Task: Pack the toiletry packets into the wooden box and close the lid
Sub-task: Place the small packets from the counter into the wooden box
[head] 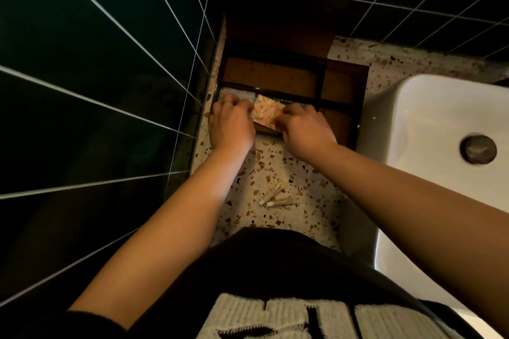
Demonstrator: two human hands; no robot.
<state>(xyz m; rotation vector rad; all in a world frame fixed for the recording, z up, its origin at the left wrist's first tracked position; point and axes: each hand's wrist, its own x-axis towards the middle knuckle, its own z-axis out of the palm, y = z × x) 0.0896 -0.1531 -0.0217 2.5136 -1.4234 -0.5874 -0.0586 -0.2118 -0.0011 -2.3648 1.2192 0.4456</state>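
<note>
Both hands, the left hand (pixel 230 121) and right hand (pixel 304 129), curl their fingers onto an orange toiletry packet (pixel 265 113) in the near-left compartment of the open wooden box (pixel 344 82). The box sits on a terrazzo counter (pixel 289 168) between the dark tiled wall (pixel 96 77) and a white sink (pixel 429 118). Small tubes (pixel 275 197) lie loose on the counter, nearer the person.
</note>
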